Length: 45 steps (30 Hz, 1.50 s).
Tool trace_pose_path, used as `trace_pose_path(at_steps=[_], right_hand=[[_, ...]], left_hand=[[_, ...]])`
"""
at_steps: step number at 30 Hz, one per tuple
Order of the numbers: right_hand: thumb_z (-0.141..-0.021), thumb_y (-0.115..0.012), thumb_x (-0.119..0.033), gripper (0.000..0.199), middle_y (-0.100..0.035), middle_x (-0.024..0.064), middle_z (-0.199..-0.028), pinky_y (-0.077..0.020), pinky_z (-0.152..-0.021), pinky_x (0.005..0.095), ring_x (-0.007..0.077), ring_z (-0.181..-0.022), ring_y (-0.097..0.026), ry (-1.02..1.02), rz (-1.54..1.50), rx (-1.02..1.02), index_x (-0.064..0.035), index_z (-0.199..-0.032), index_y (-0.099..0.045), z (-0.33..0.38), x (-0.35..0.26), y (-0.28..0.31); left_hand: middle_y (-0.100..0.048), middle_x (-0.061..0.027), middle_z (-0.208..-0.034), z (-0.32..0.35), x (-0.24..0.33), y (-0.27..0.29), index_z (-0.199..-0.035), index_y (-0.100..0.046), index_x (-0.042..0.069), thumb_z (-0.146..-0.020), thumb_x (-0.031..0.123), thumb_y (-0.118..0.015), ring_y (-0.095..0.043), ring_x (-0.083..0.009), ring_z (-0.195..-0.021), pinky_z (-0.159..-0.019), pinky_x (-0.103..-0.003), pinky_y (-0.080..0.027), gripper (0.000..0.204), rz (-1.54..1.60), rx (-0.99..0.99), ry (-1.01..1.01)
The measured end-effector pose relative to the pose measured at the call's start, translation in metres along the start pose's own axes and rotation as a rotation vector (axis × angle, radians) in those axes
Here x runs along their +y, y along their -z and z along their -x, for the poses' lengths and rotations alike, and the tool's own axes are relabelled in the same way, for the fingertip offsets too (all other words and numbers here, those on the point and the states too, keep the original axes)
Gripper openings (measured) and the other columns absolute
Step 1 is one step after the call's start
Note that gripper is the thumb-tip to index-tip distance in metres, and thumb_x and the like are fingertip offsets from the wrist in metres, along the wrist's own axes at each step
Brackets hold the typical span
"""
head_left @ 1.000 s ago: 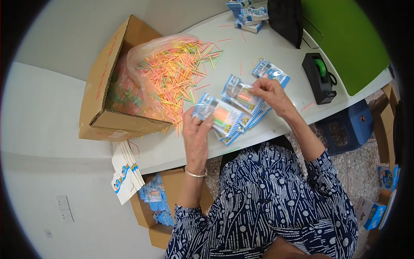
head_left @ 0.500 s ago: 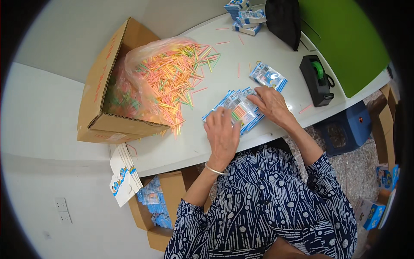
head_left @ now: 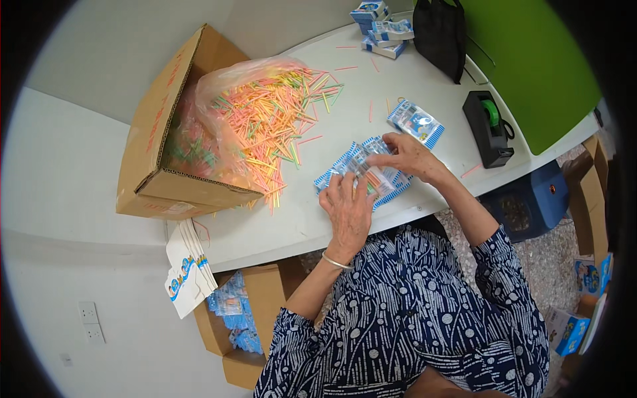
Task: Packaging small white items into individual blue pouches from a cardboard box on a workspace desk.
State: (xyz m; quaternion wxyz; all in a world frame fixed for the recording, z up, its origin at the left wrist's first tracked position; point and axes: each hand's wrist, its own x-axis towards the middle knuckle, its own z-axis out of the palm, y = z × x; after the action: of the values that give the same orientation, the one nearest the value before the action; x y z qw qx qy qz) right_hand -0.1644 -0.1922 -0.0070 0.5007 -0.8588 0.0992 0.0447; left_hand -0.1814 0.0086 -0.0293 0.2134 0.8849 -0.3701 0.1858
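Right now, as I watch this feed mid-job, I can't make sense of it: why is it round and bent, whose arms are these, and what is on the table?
The picture comes from a wide fisheye camera worn on a person's head, looking down, so straight edges curve near the rim. There is no machine, only two bare hands. The left hand lies flat on a blue-and-white striped packet on the white table. The right hand presses on the same packet with its fingertips. Another similar packet lies just beyond. To the left, a cardboard box holds a clear bag spilling coloured sticks onto the table. A black tape dispenser sits at the right.
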Motion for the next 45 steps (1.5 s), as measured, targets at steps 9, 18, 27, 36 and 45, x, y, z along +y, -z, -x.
trace_pose_path(at_steps=[9, 18, 27, 36, 45], right_hand=[[-0.068, -0.076, -0.037, 0.062, -0.056, 0.0108, -0.094, -0.0431, -0.071, 0.0277, 0.0145, -0.083, -0.052, 0.107, -0.087, 0.103, 0.0043, -0.108, -0.051, 0.012, 0.010, -0.017], [-0.074, -0.067, -0.001, 0.055, -0.057, 0.0062, -0.106, -0.0459, -0.087, 0.0268, 0.0134, -0.097, -0.058, 0.209, -0.777, 0.035, -0.0044, -0.122, -0.040, 0.039, 0.019, 0.004], [-0.068, -0.075, -0.012, 0.083, -0.043, 0.0090, -0.129, -0.0359, -0.102, 0.0321, 0.0193, -0.120, -0.044, 0.287, -0.911, -0.039, -0.0086, -0.135, -0.026, 0.046, 0.029, 0.000], [-0.062, -0.083, -0.018, 0.108, -0.034, 0.0112, -0.139, -0.0228, -0.110, 0.0348, 0.0235, -0.129, -0.033, 0.374, -0.540, -0.038, -0.0025, -0.143, -0.014, 0.051, 0.058, 0.013], [-0.068, -0.073, -0.017, 0.074, -0.052, 0.0104, -0.119, -0.0368, -0.097, 0.0300, 0.0180, -0.110, -0.048, 0.284, -0.544, -0.135, -0.0005, -0.131, -0.037, 0.061, 0.052, 0.015]], left_hand=[[-0.046, -0.0122, -0.121, -0.002, 0.004, 0.001, -0.115, -0.051, 0.004, -0.074, 0.017, -0.070, -0.037, -0.0323, -0.118, -0.096, -0.048, -0.022, 0.047, 0.039, -0.008, 0.001], [-0.043, -0.0197, -0.125, -0.034, 0.011, 0.005, -0.133, -0.030, -0.005, -0.069, 0.021, -0.076, -0.037, -0.0334, -0.121, -0.100, -0.045, -0.026, 0.083, 0.324, -0.037, 0.150], [-0.054, -0.0171, -0.119, -0.060, 0.020, -0.031, -0.135, -0.027, -0.002, -0.070, 0.013, -0.077, -0.056, -0.0232, -0.108, -0.091, -0.033, -0.047, 0.083, 1.096, -0.312, 0.295], [-0.054, -0.0165, -0.116, -0.047, 0.028, -0.033, -0.130, -0.032, -0.001, -0.073, 0.014, -0.076, -0.057, -0.0223, -0.106, -0.091, -0.032, -0.046, 0.074, 1.174, -0.166, 0.311], [-0.035, -0.0195, -0.131, -0.054, 0.030, -0.025, -0.137, -0.020, 0.000, -0.069, 0.023, -0.080, -0.043, -0.0255, -0.118, -0.102, -0.038, -0.037, 0.093, 0.971, -0.073, 0.122]])
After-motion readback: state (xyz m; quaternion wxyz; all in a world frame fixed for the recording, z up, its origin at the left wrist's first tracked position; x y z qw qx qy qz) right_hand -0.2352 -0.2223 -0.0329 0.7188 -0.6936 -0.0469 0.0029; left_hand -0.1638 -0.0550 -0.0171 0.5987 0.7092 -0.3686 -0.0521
